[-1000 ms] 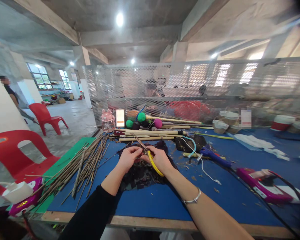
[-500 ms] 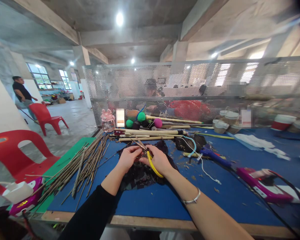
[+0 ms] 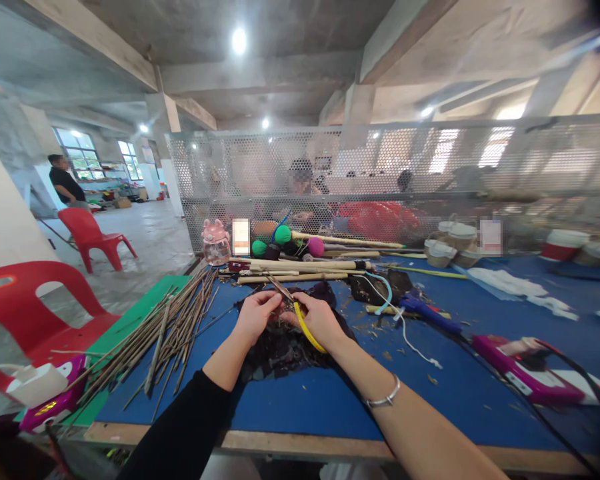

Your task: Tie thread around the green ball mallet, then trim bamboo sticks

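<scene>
My right hand (image 3: pixel 321 319) is closed on a pair of scissors with yellow handles (image 3: pixel 306 331); the metal blades point up and to the left. Close by on the left, my left hand (image 3: pixel 257 315) has its thumb and fingers pinched together near the blades. What sits in that pinch is small and mostly hidden; brownish bits show between the two hands. Under both hands a crumpled dark cloth (image 3: pixel 275 363) lies on the blue table top (image 3: pixel 350 407).
Thin brown sticks (image 3: pixel 173 333) are heaped at the left. Thicker pale sticks (image 3: pixel 305 267) and yarn balls (image 3: pixel 316 247) lie behind my hands, before a perforated metal screen (image 3: pixel 260 160). A blue glue gun (image 3: pixel 433 315) and purple power strip (image 3: pixel 525 373) are right. People are beyond.
The scissor blades look closer together now than before. My hands have barely shifted. In the background at left, the standing person has moved to the right, behind the red chair.
</scene>
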The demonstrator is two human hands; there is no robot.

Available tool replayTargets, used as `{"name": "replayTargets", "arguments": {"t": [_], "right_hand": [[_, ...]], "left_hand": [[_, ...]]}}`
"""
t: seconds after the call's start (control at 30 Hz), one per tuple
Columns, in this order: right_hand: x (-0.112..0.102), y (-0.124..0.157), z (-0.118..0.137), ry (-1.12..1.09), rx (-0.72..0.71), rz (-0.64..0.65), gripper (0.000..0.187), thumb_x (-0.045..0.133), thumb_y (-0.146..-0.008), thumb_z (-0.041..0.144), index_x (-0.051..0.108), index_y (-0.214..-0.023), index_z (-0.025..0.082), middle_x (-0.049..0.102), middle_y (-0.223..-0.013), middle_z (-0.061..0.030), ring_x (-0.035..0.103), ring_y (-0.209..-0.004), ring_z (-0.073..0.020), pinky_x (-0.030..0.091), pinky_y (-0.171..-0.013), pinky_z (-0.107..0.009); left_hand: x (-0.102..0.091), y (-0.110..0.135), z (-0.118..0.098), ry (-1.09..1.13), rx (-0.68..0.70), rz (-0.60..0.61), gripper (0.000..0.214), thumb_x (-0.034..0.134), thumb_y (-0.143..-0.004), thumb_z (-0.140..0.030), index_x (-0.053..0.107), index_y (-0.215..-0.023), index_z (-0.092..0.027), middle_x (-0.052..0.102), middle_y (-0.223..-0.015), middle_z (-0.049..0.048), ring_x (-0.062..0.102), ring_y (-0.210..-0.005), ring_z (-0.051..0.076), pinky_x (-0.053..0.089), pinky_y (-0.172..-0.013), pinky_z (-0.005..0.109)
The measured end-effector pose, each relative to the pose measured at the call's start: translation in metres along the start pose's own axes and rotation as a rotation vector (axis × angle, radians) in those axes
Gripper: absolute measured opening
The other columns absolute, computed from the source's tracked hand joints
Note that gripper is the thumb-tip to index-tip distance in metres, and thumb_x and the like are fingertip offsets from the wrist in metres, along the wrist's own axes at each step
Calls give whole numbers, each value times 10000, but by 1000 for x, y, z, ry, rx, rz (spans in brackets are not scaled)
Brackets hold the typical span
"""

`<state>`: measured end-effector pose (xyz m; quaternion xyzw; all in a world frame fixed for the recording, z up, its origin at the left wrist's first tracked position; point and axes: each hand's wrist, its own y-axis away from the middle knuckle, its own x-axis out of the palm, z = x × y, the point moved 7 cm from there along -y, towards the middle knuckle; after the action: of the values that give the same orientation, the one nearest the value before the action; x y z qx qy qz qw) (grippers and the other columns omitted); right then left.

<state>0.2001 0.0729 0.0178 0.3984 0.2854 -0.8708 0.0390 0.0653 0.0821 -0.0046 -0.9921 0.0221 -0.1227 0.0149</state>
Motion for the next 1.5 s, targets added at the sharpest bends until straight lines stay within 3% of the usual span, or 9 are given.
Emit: {"name": "replayTargets", "arguments": {"t": [0.23,0.53,0.7,0.97,1.1,1.17,1.23,1.33,1.5], "right_hand": [[2,1,-1,92,32,30,477,633,-675,495,533,-1066,240,608,-953,-35,574,-797,-176,415,-691,-270],[-6,-1,3,52,-7,31,365,614,-704,505,603,-932,220,641,-826,-39,564,-688,-160,401,-613,-230],[-7,-1,2,21,-8,26,327,590,-727,493,627,-912,225,652,-764,-29,560,-624,-152,402,-576,-222],[-7,-1,-3,4,19,-48,333,577,-728,492,625,-916,222,632,-686,-14,539,-579,-145,381,-530,-212],[-6,-1,-10,-29,36,-85,345,572,-728,491,614,-923,209,580,-608,6,489,-523,-131,370,-508,-211],[-4,-2,-15,-42,56,-92,363,574,-723,492,610,-945,206,570,-594,12,482,-511,-130,374,-505,-215],[-2,-2,-19,-53,75,-93,370,580,-718,490,609,-954,206,573,-594,15,487,-509,-132,379,-504,-219],[1,-2,-22,-68,99,-93,369,583,-716,490,606,-956,210,583,-598,12,509,-525,-139,386,-508,-221],[5,-1,-15,-70,99,-37,395,633,-681,454,571,-1005,235,633,-717,7,563,-606,-148,403,-551,-227]], "left_hand": [[2,0,-3,24,32,26,317,746,-550,-350,697,-768,-125,633,-640,30,529,-568,101,388,-494,191],[-1,-4,3,-11,29,28,344,736,-572,-369,690,-811,-126,636,-644,28,527,-561,105,386,-505,205],[-2,-3,1,-51,32,5,352,731,-565,-419,669,-742,-121,620,-610,21,509,-526,97,363,-477,199],[3,2,2,7,-53,-12,411,668,-610,-511,534,-821,-185,628,-660,0,567,-561,112,427,-524,216],[-5,0,-1,-32,13,-96,386,586,-677,-550,479,-779,-193,467,-503,-78,401,-383,51,326,-412,172],[-11,-2,-5,-37,103,-144,372,561,-705,-542,501,-768,-180,324,-454,-106,280,-358,30,229,-381,157],[-16,-5,-6,-8,148,-183,347,561,-720,-508,522,-812,-176,279,-469,-108,242,-374,29,182,-381,160],[-16,-7,-4,41,139,-178,305,592,-708,-428,524,-875,-181,380,-531,-90,313,-413,34,231,-406,157],[7,-1,1,84,78,28,352,664,-640,-397,571,-874,-151,555,-646,-23,480,-511,63,382,-507,182]]}}
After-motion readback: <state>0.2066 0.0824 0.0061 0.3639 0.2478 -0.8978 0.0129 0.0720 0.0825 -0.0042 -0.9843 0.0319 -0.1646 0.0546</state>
